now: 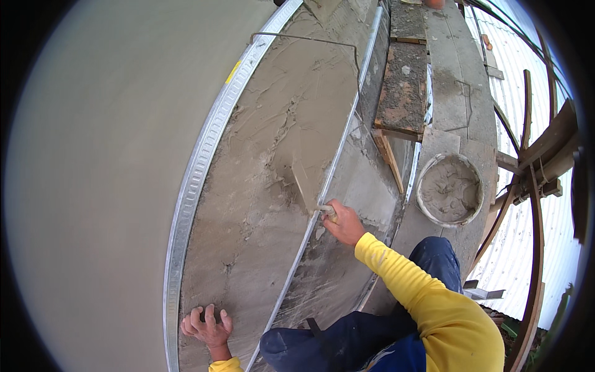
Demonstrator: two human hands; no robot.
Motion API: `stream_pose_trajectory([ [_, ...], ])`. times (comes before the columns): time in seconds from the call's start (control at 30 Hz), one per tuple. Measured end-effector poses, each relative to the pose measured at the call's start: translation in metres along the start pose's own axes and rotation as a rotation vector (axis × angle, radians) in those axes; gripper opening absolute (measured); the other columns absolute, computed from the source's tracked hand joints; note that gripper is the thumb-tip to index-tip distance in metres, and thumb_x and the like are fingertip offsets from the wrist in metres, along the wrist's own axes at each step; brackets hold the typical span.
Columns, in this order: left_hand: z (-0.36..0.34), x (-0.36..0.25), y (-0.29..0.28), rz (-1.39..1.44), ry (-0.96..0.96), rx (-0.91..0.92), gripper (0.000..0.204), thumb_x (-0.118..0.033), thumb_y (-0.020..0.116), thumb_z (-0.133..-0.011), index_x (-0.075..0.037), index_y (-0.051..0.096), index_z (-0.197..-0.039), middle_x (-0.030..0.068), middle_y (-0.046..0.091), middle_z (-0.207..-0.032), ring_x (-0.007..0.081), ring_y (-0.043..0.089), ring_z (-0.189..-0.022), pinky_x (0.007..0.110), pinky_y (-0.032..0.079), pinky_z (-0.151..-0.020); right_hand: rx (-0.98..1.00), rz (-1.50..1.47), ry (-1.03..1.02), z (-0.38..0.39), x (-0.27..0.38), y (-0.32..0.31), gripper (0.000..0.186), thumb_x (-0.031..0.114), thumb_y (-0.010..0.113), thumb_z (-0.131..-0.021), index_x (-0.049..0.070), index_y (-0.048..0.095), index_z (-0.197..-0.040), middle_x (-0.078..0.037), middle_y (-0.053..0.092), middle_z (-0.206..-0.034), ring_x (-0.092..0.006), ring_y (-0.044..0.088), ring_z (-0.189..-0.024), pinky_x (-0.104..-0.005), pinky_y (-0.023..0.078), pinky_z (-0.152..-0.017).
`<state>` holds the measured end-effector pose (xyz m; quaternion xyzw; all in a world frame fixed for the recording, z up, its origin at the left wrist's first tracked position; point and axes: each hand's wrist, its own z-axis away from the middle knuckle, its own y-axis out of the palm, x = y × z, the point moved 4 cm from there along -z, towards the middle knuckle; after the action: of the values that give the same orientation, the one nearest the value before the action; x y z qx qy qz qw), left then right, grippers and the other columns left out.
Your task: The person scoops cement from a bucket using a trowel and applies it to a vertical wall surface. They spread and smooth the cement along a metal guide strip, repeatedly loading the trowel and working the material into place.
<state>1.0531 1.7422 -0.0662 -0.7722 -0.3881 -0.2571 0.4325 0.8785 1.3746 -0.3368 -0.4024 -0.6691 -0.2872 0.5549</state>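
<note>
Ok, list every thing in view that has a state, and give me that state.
Left hand: empty, fingers bent
Right hand: closed around the trowel handle
Trowel: blade at the mortar layer
Mortar layer: ridged towards the top, smoother near the left hand
Bucket: uncovered, holding lumpy mortar
Wire rod: bent, spanning the mortar layer
Metal strips: lining both layer edges

The long ledge [242, 273] carries a rough layer of grey mortar [322, 80], and the trowel [302, 186] has its blade against this layer. Beside it, the plank walkway [449, 37] carries one round bucket [419, 193], filled with mortar, and one thin bent rod [469, 108].
</note>
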Motion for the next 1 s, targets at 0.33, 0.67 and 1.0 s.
stream_pose_trajectory([
  [0.33, 0.0, 0.0, -0.001, 0.012, 0.004, -0.025, 0.033, -0.047, 0.065, -0.094, -0.019, 0.072, -0.11, 0.0084, 0.056, -0.124, 0.0336, 0.046, -0.124, 0.057, 0.032, -0.112, -0.07, 0.223, -0.127, -0.124, -0.013, -0.078, 0.046, 0.024, 0.074, -0.093, -0.001, 0.059, -0.129, -0.031, 0.072, -0.11, -0.0511, 0.068, -0.105, -0.0531, 0.055, -0.092],
  [0.67, -0.001, -0.001, -0.002, 0.094, -0.011, -0.082, 0.028, -0.044, 0.066, -0.096, -0.021, 0.074, -0.11, 0.0071, 0.059, -0.124, 0.0312, 0.048, -0.124, 0.055, 0.033, -0.111, 0.27, 0.06, -0.266, 0.066, 0.03, 0.079, 0.03, 0.023, 0.073, -0.095, 0.007, 0.06, -0.117, -0.025, 0.07, -0.087, -0.0485, 0.069, -0.085, -0.0539, 0.054, -0.075],
  [1.0, 0.022, -0.101, -0.021, 1.046, 0.16, 0.046, 0.017, -0.024, 0.08, -0.089, -0.014, 0.076, -0.103, 0.0038, 0.069, -0.113, 0.0281, 0.062, -0.109, 0.048, 0.045, -0.1, -0.29, 0.423, -0.273, -0.035, 0.109, 0.053, 0.038, 0.021, 0.074, -0.093, 0.002, 0.054, -0.119, -0.028, 0.07, -0.087, -0.0529, 0.068, -0.085, -0.0581, 0.054, -0.074],
])
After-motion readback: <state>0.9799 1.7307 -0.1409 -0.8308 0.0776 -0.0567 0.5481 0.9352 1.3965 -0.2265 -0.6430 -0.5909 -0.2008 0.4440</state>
